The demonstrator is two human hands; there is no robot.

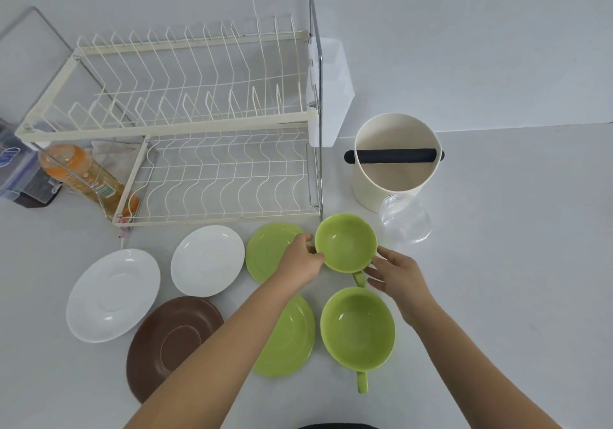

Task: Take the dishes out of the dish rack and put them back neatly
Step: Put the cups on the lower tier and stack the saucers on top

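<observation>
Both hands' fingers clamped on far green cup (345,242) — left hand (303,259), right hand (396,272).

Your left hand (303,261) and right hand (396,271) are bare, and both your forearms show uncovered, without sleeves.

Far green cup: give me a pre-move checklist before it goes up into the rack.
1. Left hand grips the far green cup at its rim: ok.
2. Right hand touches the cup by its handle: ok.
3. Dish rack tiers free of dishes: ok.
4. Cup empty: ok.
5. Clear glass lies close beside the cup, could get knocked: not ok.
6. Cup lifted off the table: cannot tell.
</observation>
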